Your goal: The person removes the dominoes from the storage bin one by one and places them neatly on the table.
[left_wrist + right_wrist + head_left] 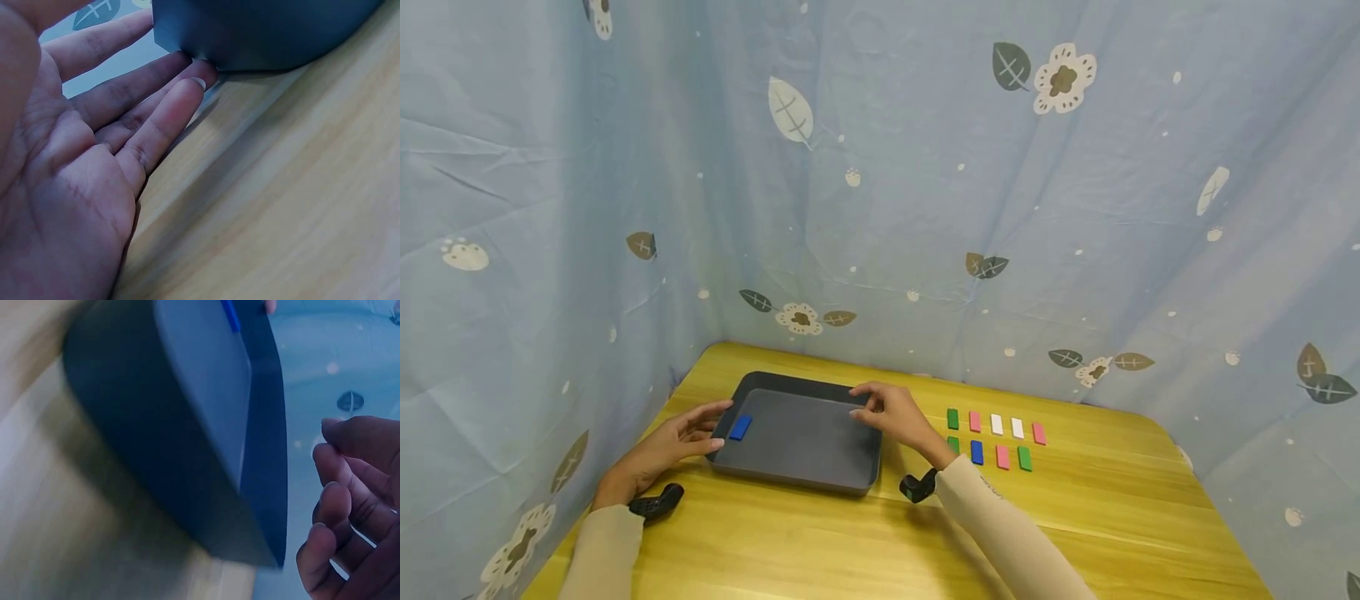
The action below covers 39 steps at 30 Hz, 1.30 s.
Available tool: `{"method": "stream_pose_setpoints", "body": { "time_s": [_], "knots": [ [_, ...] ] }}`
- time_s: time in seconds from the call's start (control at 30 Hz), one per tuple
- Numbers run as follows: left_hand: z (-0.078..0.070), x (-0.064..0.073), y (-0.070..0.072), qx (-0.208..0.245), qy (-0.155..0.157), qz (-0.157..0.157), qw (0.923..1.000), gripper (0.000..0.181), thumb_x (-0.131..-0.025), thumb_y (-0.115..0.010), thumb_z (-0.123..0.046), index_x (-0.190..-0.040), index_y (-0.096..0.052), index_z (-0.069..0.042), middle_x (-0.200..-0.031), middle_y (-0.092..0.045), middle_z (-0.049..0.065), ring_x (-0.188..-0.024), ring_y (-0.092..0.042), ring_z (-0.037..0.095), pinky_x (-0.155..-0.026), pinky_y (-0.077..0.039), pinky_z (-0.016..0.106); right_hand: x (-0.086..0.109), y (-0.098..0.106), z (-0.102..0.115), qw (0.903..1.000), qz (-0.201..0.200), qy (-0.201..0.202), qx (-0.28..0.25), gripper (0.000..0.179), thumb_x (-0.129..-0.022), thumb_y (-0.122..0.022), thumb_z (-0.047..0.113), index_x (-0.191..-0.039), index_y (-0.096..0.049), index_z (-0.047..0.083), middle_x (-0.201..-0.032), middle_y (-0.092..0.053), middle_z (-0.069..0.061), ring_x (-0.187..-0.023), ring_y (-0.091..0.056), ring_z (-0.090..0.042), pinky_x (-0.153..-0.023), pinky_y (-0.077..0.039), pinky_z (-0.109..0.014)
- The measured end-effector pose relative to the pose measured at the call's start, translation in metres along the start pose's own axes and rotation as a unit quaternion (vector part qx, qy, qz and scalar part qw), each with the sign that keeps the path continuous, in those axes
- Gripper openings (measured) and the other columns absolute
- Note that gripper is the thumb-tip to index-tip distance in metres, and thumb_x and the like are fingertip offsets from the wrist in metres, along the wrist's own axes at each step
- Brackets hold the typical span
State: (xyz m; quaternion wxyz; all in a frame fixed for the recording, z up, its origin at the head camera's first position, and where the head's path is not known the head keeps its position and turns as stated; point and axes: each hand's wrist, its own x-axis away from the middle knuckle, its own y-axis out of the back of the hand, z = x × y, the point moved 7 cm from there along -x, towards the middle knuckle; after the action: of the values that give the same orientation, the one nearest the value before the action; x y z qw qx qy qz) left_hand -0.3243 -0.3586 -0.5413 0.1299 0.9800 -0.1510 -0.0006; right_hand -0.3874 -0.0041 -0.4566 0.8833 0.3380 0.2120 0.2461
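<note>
A dark grey rectangular tray (805, 437) sits on the wooden table, with one small blue block (741, 427) lying flat near its left end. My left hand (673, 444) is at the tray's left side, thumb and fingers spread along the rim. In the left wrist view its extended fingers (165, 115) reach the tray's outer wall (250, 37). Over the tray's right rim is my right hand (891, 414), its fingers loosely bent and a gap between thumb and forefinger. Nothing shows in its fingers (334, 503) in the right wrist view.
Right of the tray, several small flat blocks lie in two rows, among them a white block (996, 424), a pink block (1002, 457) and a green block (1025, 458). A blue patterned curtain (925, 208) surrounds the yellowish wooden table (760, 542) at the back and sides.
</note>
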Motion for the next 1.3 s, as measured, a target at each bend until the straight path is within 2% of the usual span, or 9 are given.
{"method": "stream_pose_setpoints", "body": {
  "time_s": [0.1, 0.2, 0.43, 0.5, 0.83, 1.1, 1.3],
  "knots": [
    [-0.001, 0.0, 0.0, -0.007, -0.01, 0.003, 0.9999, 0.069, -0.1, -0.07, -0.021, -0.161, -0.036, -0.018, -0.159, -0.034, 0.019, -0.131, -0.042, 0.036, -0.097, -0.046, 0.045, -0.008, -0.014, 0.007, 1.0, 0.006, 0.003, 0.0, 0.035, -0.097, -0.074, 0.023, -0.129, -0.07, 0.01, -0.078, -0.067, 0.008, -0.062, -0.059, -0.01, -0.06, -0.049, -0.027],
    [-0.001, 0.0, 0.0, -0.015, -0.022, 0.006, 0.9996, 0.069, -0.102, -0.067, -0.02, -0.162, -0.034, -0.017, -0.16, -0.031, 0.021, -0.134, -0.039, 0.041, -0.097, -0.045, 0.047, -0.015, -0.028, 0.013, 0.9999, 0.016, 0.001, 0.003, 0.036, -0.098, -0.074, 0.024, -0.13, -0.069, 0.009, -0.077, -0.067, 0.008, -0.06, -0.059, -0.01, -0.061, -0.05, -0.027],
    [-0.001, -0.001, -0.001, -0.011, -0.004, 0.002, 0.9999, 0.07, -0.1, -0.07, -0.022, -0.161, -0.036, -0.02, -0.161, -0.034, 0.017, -0.135, -0.04, 0.036, -0.098, -0.046, 0.042, -0.025, -0.054, 0.025, 0.9995, 0.028, -0.014, -0.007, 0.042, -0.096, -0.076, 0.028, -0.133, -0.068, 0.009, -0.078, -0.07, 0.006, -0.062, -0.064, -0.016, -0.065, -0.052, -0.025],
    [-0.003, -0.002, -0.002, -0.008, -0.006, 0.005, 0.9999, 0.07, -0.1, -0.07, -0.022, -0.161, -0.036, -0.019, -0.161, -0.033, 0.018, -0.136, -0.039, 0.039, -0.099, -0.045, 0.045, -0.028, -0.061, 0.028, 0.9992, 0.033, -0.018, -0.012, 0.044, -0.096, -0.076, 0.028, -0.134, -0.067, 0.008, -0.078, -0.069, 0.007, -0.061, -0.065, -0.017, -0.064, -0.051, -0.024],
    [-0.002, -0.001, -0.002, 0.003, -0.007, -0.003, 1.0, 0.069, -0.1, -0.069, -0.019, -0.161, -0.036, -0.016, -0.161, -0.032, 0.02, -0.138, -0.036, 0.045, -0.102, -0.042, 0.053, -0.048, -0.097, 0.048, 0.9988, 0.044, -0.021, -0.004, 0.049, -0.093, -0.079, 0.029, -0.136, -0.066, 0.009, -0.071, -0.063, 0.011, -0.053, -0.059, -0.009, -0.059, -0.051, -0.022],
    [-0.002, 0.001, -0.002, 0.01, -0.002, 0.002, 0.9999, 0.07, -0.1, -0.069, -0.019, -0.161, -0.035, -0.017, -0.16, -0.032, 0.02, -0.138, -0.035, 0.045, -0.101, -0.043, 0.053, -0.057, -0.118, 0.057, 0.9982, 0.04, -0.043, 0.008, 0.052, -0.09, -0.083, 0.029, -0.136, -0.066, 0.011, -0.068, -0.061, 0.012, -0.051, -0.058, -0.005, -0.051, -0.048, -0.022],
    [-0.001, 0.0, -0.002, 0.016, 0.004, 0.0, 0.9999, 0.071, -0.1, -0.071, -0.019, -0.161, -0.035, -0.016, -0.158, -0.034, 0.02, -0.137, -0.036, 0.045, -0.098, -0.045, 0.048, -0.062, -0.128, 0.053, 0.9969, 0.031, -0.071, 0.017, 0.052, -0.087, -0.086, 0.031, -0.133, -0.068, 0.014, -0.068, -0.061, 0.013, -0.055, -0.058, -0.004, -0.052, -0.047, -0.022]
  ]
}}
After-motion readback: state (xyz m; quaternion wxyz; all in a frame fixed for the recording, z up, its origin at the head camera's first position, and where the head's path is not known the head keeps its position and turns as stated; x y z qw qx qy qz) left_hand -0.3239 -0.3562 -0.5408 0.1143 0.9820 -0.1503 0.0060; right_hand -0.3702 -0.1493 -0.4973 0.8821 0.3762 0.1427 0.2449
